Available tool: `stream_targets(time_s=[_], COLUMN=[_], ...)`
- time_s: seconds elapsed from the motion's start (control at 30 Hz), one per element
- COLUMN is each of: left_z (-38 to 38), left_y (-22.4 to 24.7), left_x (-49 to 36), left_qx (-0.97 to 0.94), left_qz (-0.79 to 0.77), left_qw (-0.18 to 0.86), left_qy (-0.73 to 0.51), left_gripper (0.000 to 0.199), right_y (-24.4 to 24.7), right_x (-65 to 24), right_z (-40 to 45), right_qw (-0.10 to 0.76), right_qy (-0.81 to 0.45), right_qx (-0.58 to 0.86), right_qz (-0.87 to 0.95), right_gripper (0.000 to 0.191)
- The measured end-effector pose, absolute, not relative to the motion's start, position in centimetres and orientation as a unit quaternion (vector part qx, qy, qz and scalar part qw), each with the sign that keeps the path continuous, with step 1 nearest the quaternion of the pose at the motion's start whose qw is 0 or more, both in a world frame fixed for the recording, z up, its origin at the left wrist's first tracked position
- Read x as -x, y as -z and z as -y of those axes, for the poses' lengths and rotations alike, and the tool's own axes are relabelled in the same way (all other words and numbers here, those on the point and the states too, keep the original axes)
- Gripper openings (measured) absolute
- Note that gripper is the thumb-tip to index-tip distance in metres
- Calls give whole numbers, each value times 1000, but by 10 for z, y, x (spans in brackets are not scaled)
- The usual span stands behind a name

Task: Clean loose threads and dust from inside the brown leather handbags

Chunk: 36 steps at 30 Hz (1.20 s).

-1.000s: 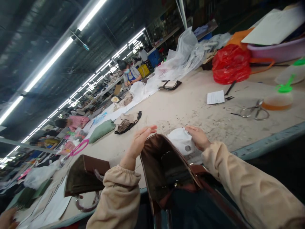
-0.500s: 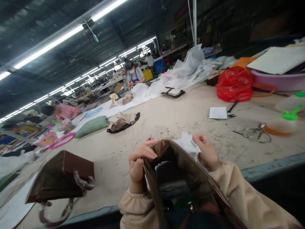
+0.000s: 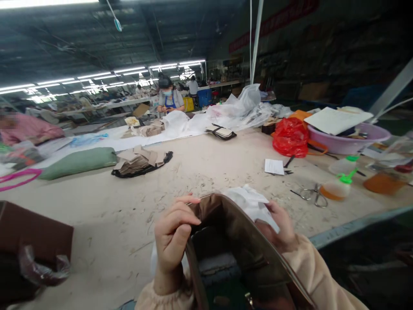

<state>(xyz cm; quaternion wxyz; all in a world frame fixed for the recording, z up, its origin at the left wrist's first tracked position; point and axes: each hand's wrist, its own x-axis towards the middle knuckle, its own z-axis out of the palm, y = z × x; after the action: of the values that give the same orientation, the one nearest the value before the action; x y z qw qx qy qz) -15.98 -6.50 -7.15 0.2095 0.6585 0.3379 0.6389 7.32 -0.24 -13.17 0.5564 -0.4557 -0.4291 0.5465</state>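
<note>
A brown handbag (image 3: pixel 237 215) stands open at the table's near edge, its dark lining and a small metal fitting showing inside. My left hand (image 3: pixel 174 234) is closed on the rim at the bag's left far corner, thumb on the near side. Beyond the opposite wall, my right hand (image 3: pixel 283 224) grips a crumpled thin white sheet (image 3: pixel 247 200); whether it is paper or cloth I cannot tell. The sheet lies along the bag's outer side. Some of the right fingers are hidden behind the sheet and bag. Another brown bag (image 3: pixel 38 232) with a plastic-wrapped handle is at the left.
Scissors (image 3: pixel 311 194), a green-capped bottle (image 3: pixel 337 187) and a white card (image 3: pixel 274 166) lie to the right. Behind them are a red plastic bag (image 3: pixel 291 137) and a purple basin (image 3: pixel 353 140). Brown pieces (image 3: pixel 142 160) and a green bundle (image 3: pixel 80 162) lie left. A co-worker (image 3: pixel 169 97) is across the table.
My view has levelled and turned right, so the other bag slides toward the left edge. More of the white sheet now shows, spread along the bag's far side beside my right hand.
</note>
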Motion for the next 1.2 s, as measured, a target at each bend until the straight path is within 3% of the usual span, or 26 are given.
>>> stream_targets(time_s=[0.17,0.3,0.37,0.47,0.63,0.87,1.03,1.2], left_z=[63,62,61,61,61,60,59,57], left_y=[70,71,71,70,68,67,67,64], left_x=[157,158,158,158,156,152,146,141], left_qx=[-658,-659,-657,-653,-655,-664,-671,-681], left_qz=[-330,-324,-327,-334,-334,-333,-334,-336], left_qw=[216,211,212,212,212,196,184,173], left_qy=[-641,-645,-645,-645,-644,-640,-636,-627], left_gripper=[26,25,23,21,19,17,14,13], right_y=[89,49,34,21,17,15,-3,-10], right_x=[-77,-67,-61,-53,-45,-43,-35,-31], right_z=[4,0,1,6,7,-10,-12,-19], right_qw=[551,644,644,549,405,276,131,69], right_qy=[-612,-500,-427,-324,-174,-49,159,199], right_qx=[437,429,429,420,342,338,247,162], right_qz=[361,389,469,646,830,898,947,964], right_gripper=[38,28,25,15,24,12,12,7])
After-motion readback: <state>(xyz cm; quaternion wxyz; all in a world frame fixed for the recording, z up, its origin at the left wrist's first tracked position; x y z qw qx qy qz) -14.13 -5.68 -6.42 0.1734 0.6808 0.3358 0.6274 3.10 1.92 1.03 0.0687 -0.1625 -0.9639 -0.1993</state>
